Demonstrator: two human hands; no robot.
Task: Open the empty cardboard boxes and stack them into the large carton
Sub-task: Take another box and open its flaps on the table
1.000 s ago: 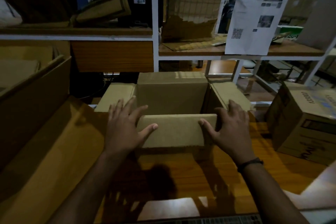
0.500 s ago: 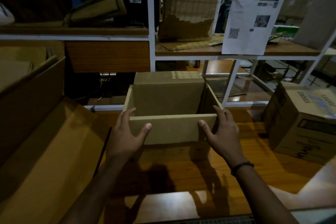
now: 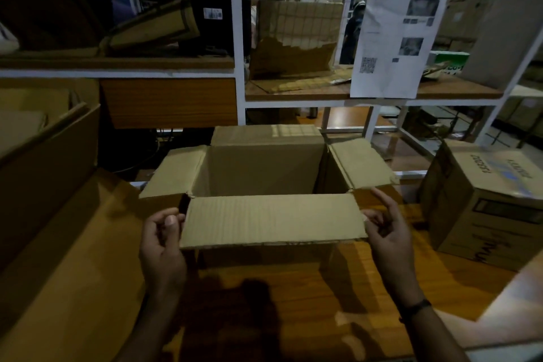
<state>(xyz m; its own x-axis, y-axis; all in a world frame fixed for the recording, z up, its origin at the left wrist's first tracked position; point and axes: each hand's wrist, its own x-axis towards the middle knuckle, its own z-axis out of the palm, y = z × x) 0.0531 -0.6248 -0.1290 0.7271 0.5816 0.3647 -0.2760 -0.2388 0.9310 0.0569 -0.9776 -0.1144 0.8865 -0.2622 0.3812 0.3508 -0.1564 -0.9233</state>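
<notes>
A plain open cardboard box (image 3: pixel 264 167) stands upright on the wooden table (image 3: pixel 308 297) straight ahead. Its four top flaps are spread outward and its inside looks empty. The near flap (image 3: pixel 273 220) lies folded toward me. My left hand (image 3: pixel 163 241) pinches that flap's left end between thumb and curled fingers. My right hand (image 3: pixel 388 229) grips the flap's right end, index finger raised. The large carton (image 3: pixel 50 173) stands open at the left, its wide flap (image 3: pixel 67 267) lying over the table; flat cardboard shows inside it.
A closed printed box (image 3: pixel 484 209) sits on the table at the right. A white shelf rack (image 3: pixel 239 67) with cardboard pieces rises behind the box, with a paper sheet (image 3: pixel 393 44) hanging on it. A person (image 3: pixel 352 32) stands far behind.
The box's side flaps, upright half a second ago, now lie spread outward. Both hands have moved from the front wall to the ends of the near flap, which now folds toward me.
</notes>
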